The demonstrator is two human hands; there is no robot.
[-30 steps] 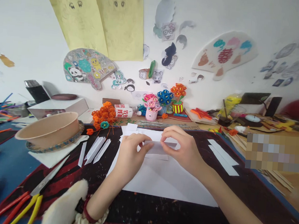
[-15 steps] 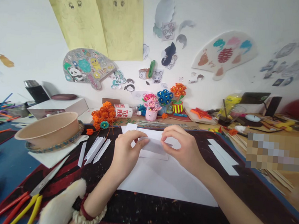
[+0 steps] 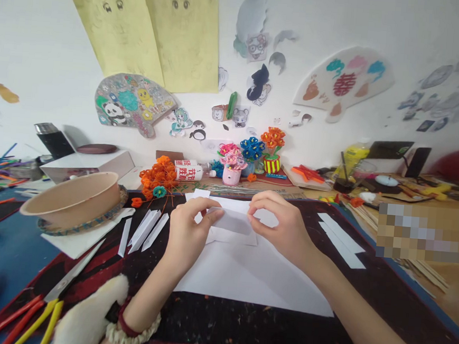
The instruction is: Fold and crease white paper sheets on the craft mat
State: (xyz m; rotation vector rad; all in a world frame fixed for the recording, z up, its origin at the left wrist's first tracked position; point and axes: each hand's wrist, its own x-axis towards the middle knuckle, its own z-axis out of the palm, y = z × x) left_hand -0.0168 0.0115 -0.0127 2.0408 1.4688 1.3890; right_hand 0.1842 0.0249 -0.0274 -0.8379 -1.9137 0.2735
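Between my hands a small white paper strip is held up over a large white sheet. My left hand pinches its left end between thumb and fingers. At the other end, my right hand closes thumb and fingertips on the strip. Just below, another white paper piece lies on the sheet. Several folded paper strips rest on the dark mat to the left, and flat paper strips lie to the right.
Scissors with red and yellow handles lie at the left front, near a round tan bowl. Orange pipe-cleaner flowers, a bottle and small flower pots stand along the back. Thin sticks lie at the right.
My left hand has shifted slightly left, and more of the strip shows between my hands. My right hand has hardly moved; the whole view drifts a little.
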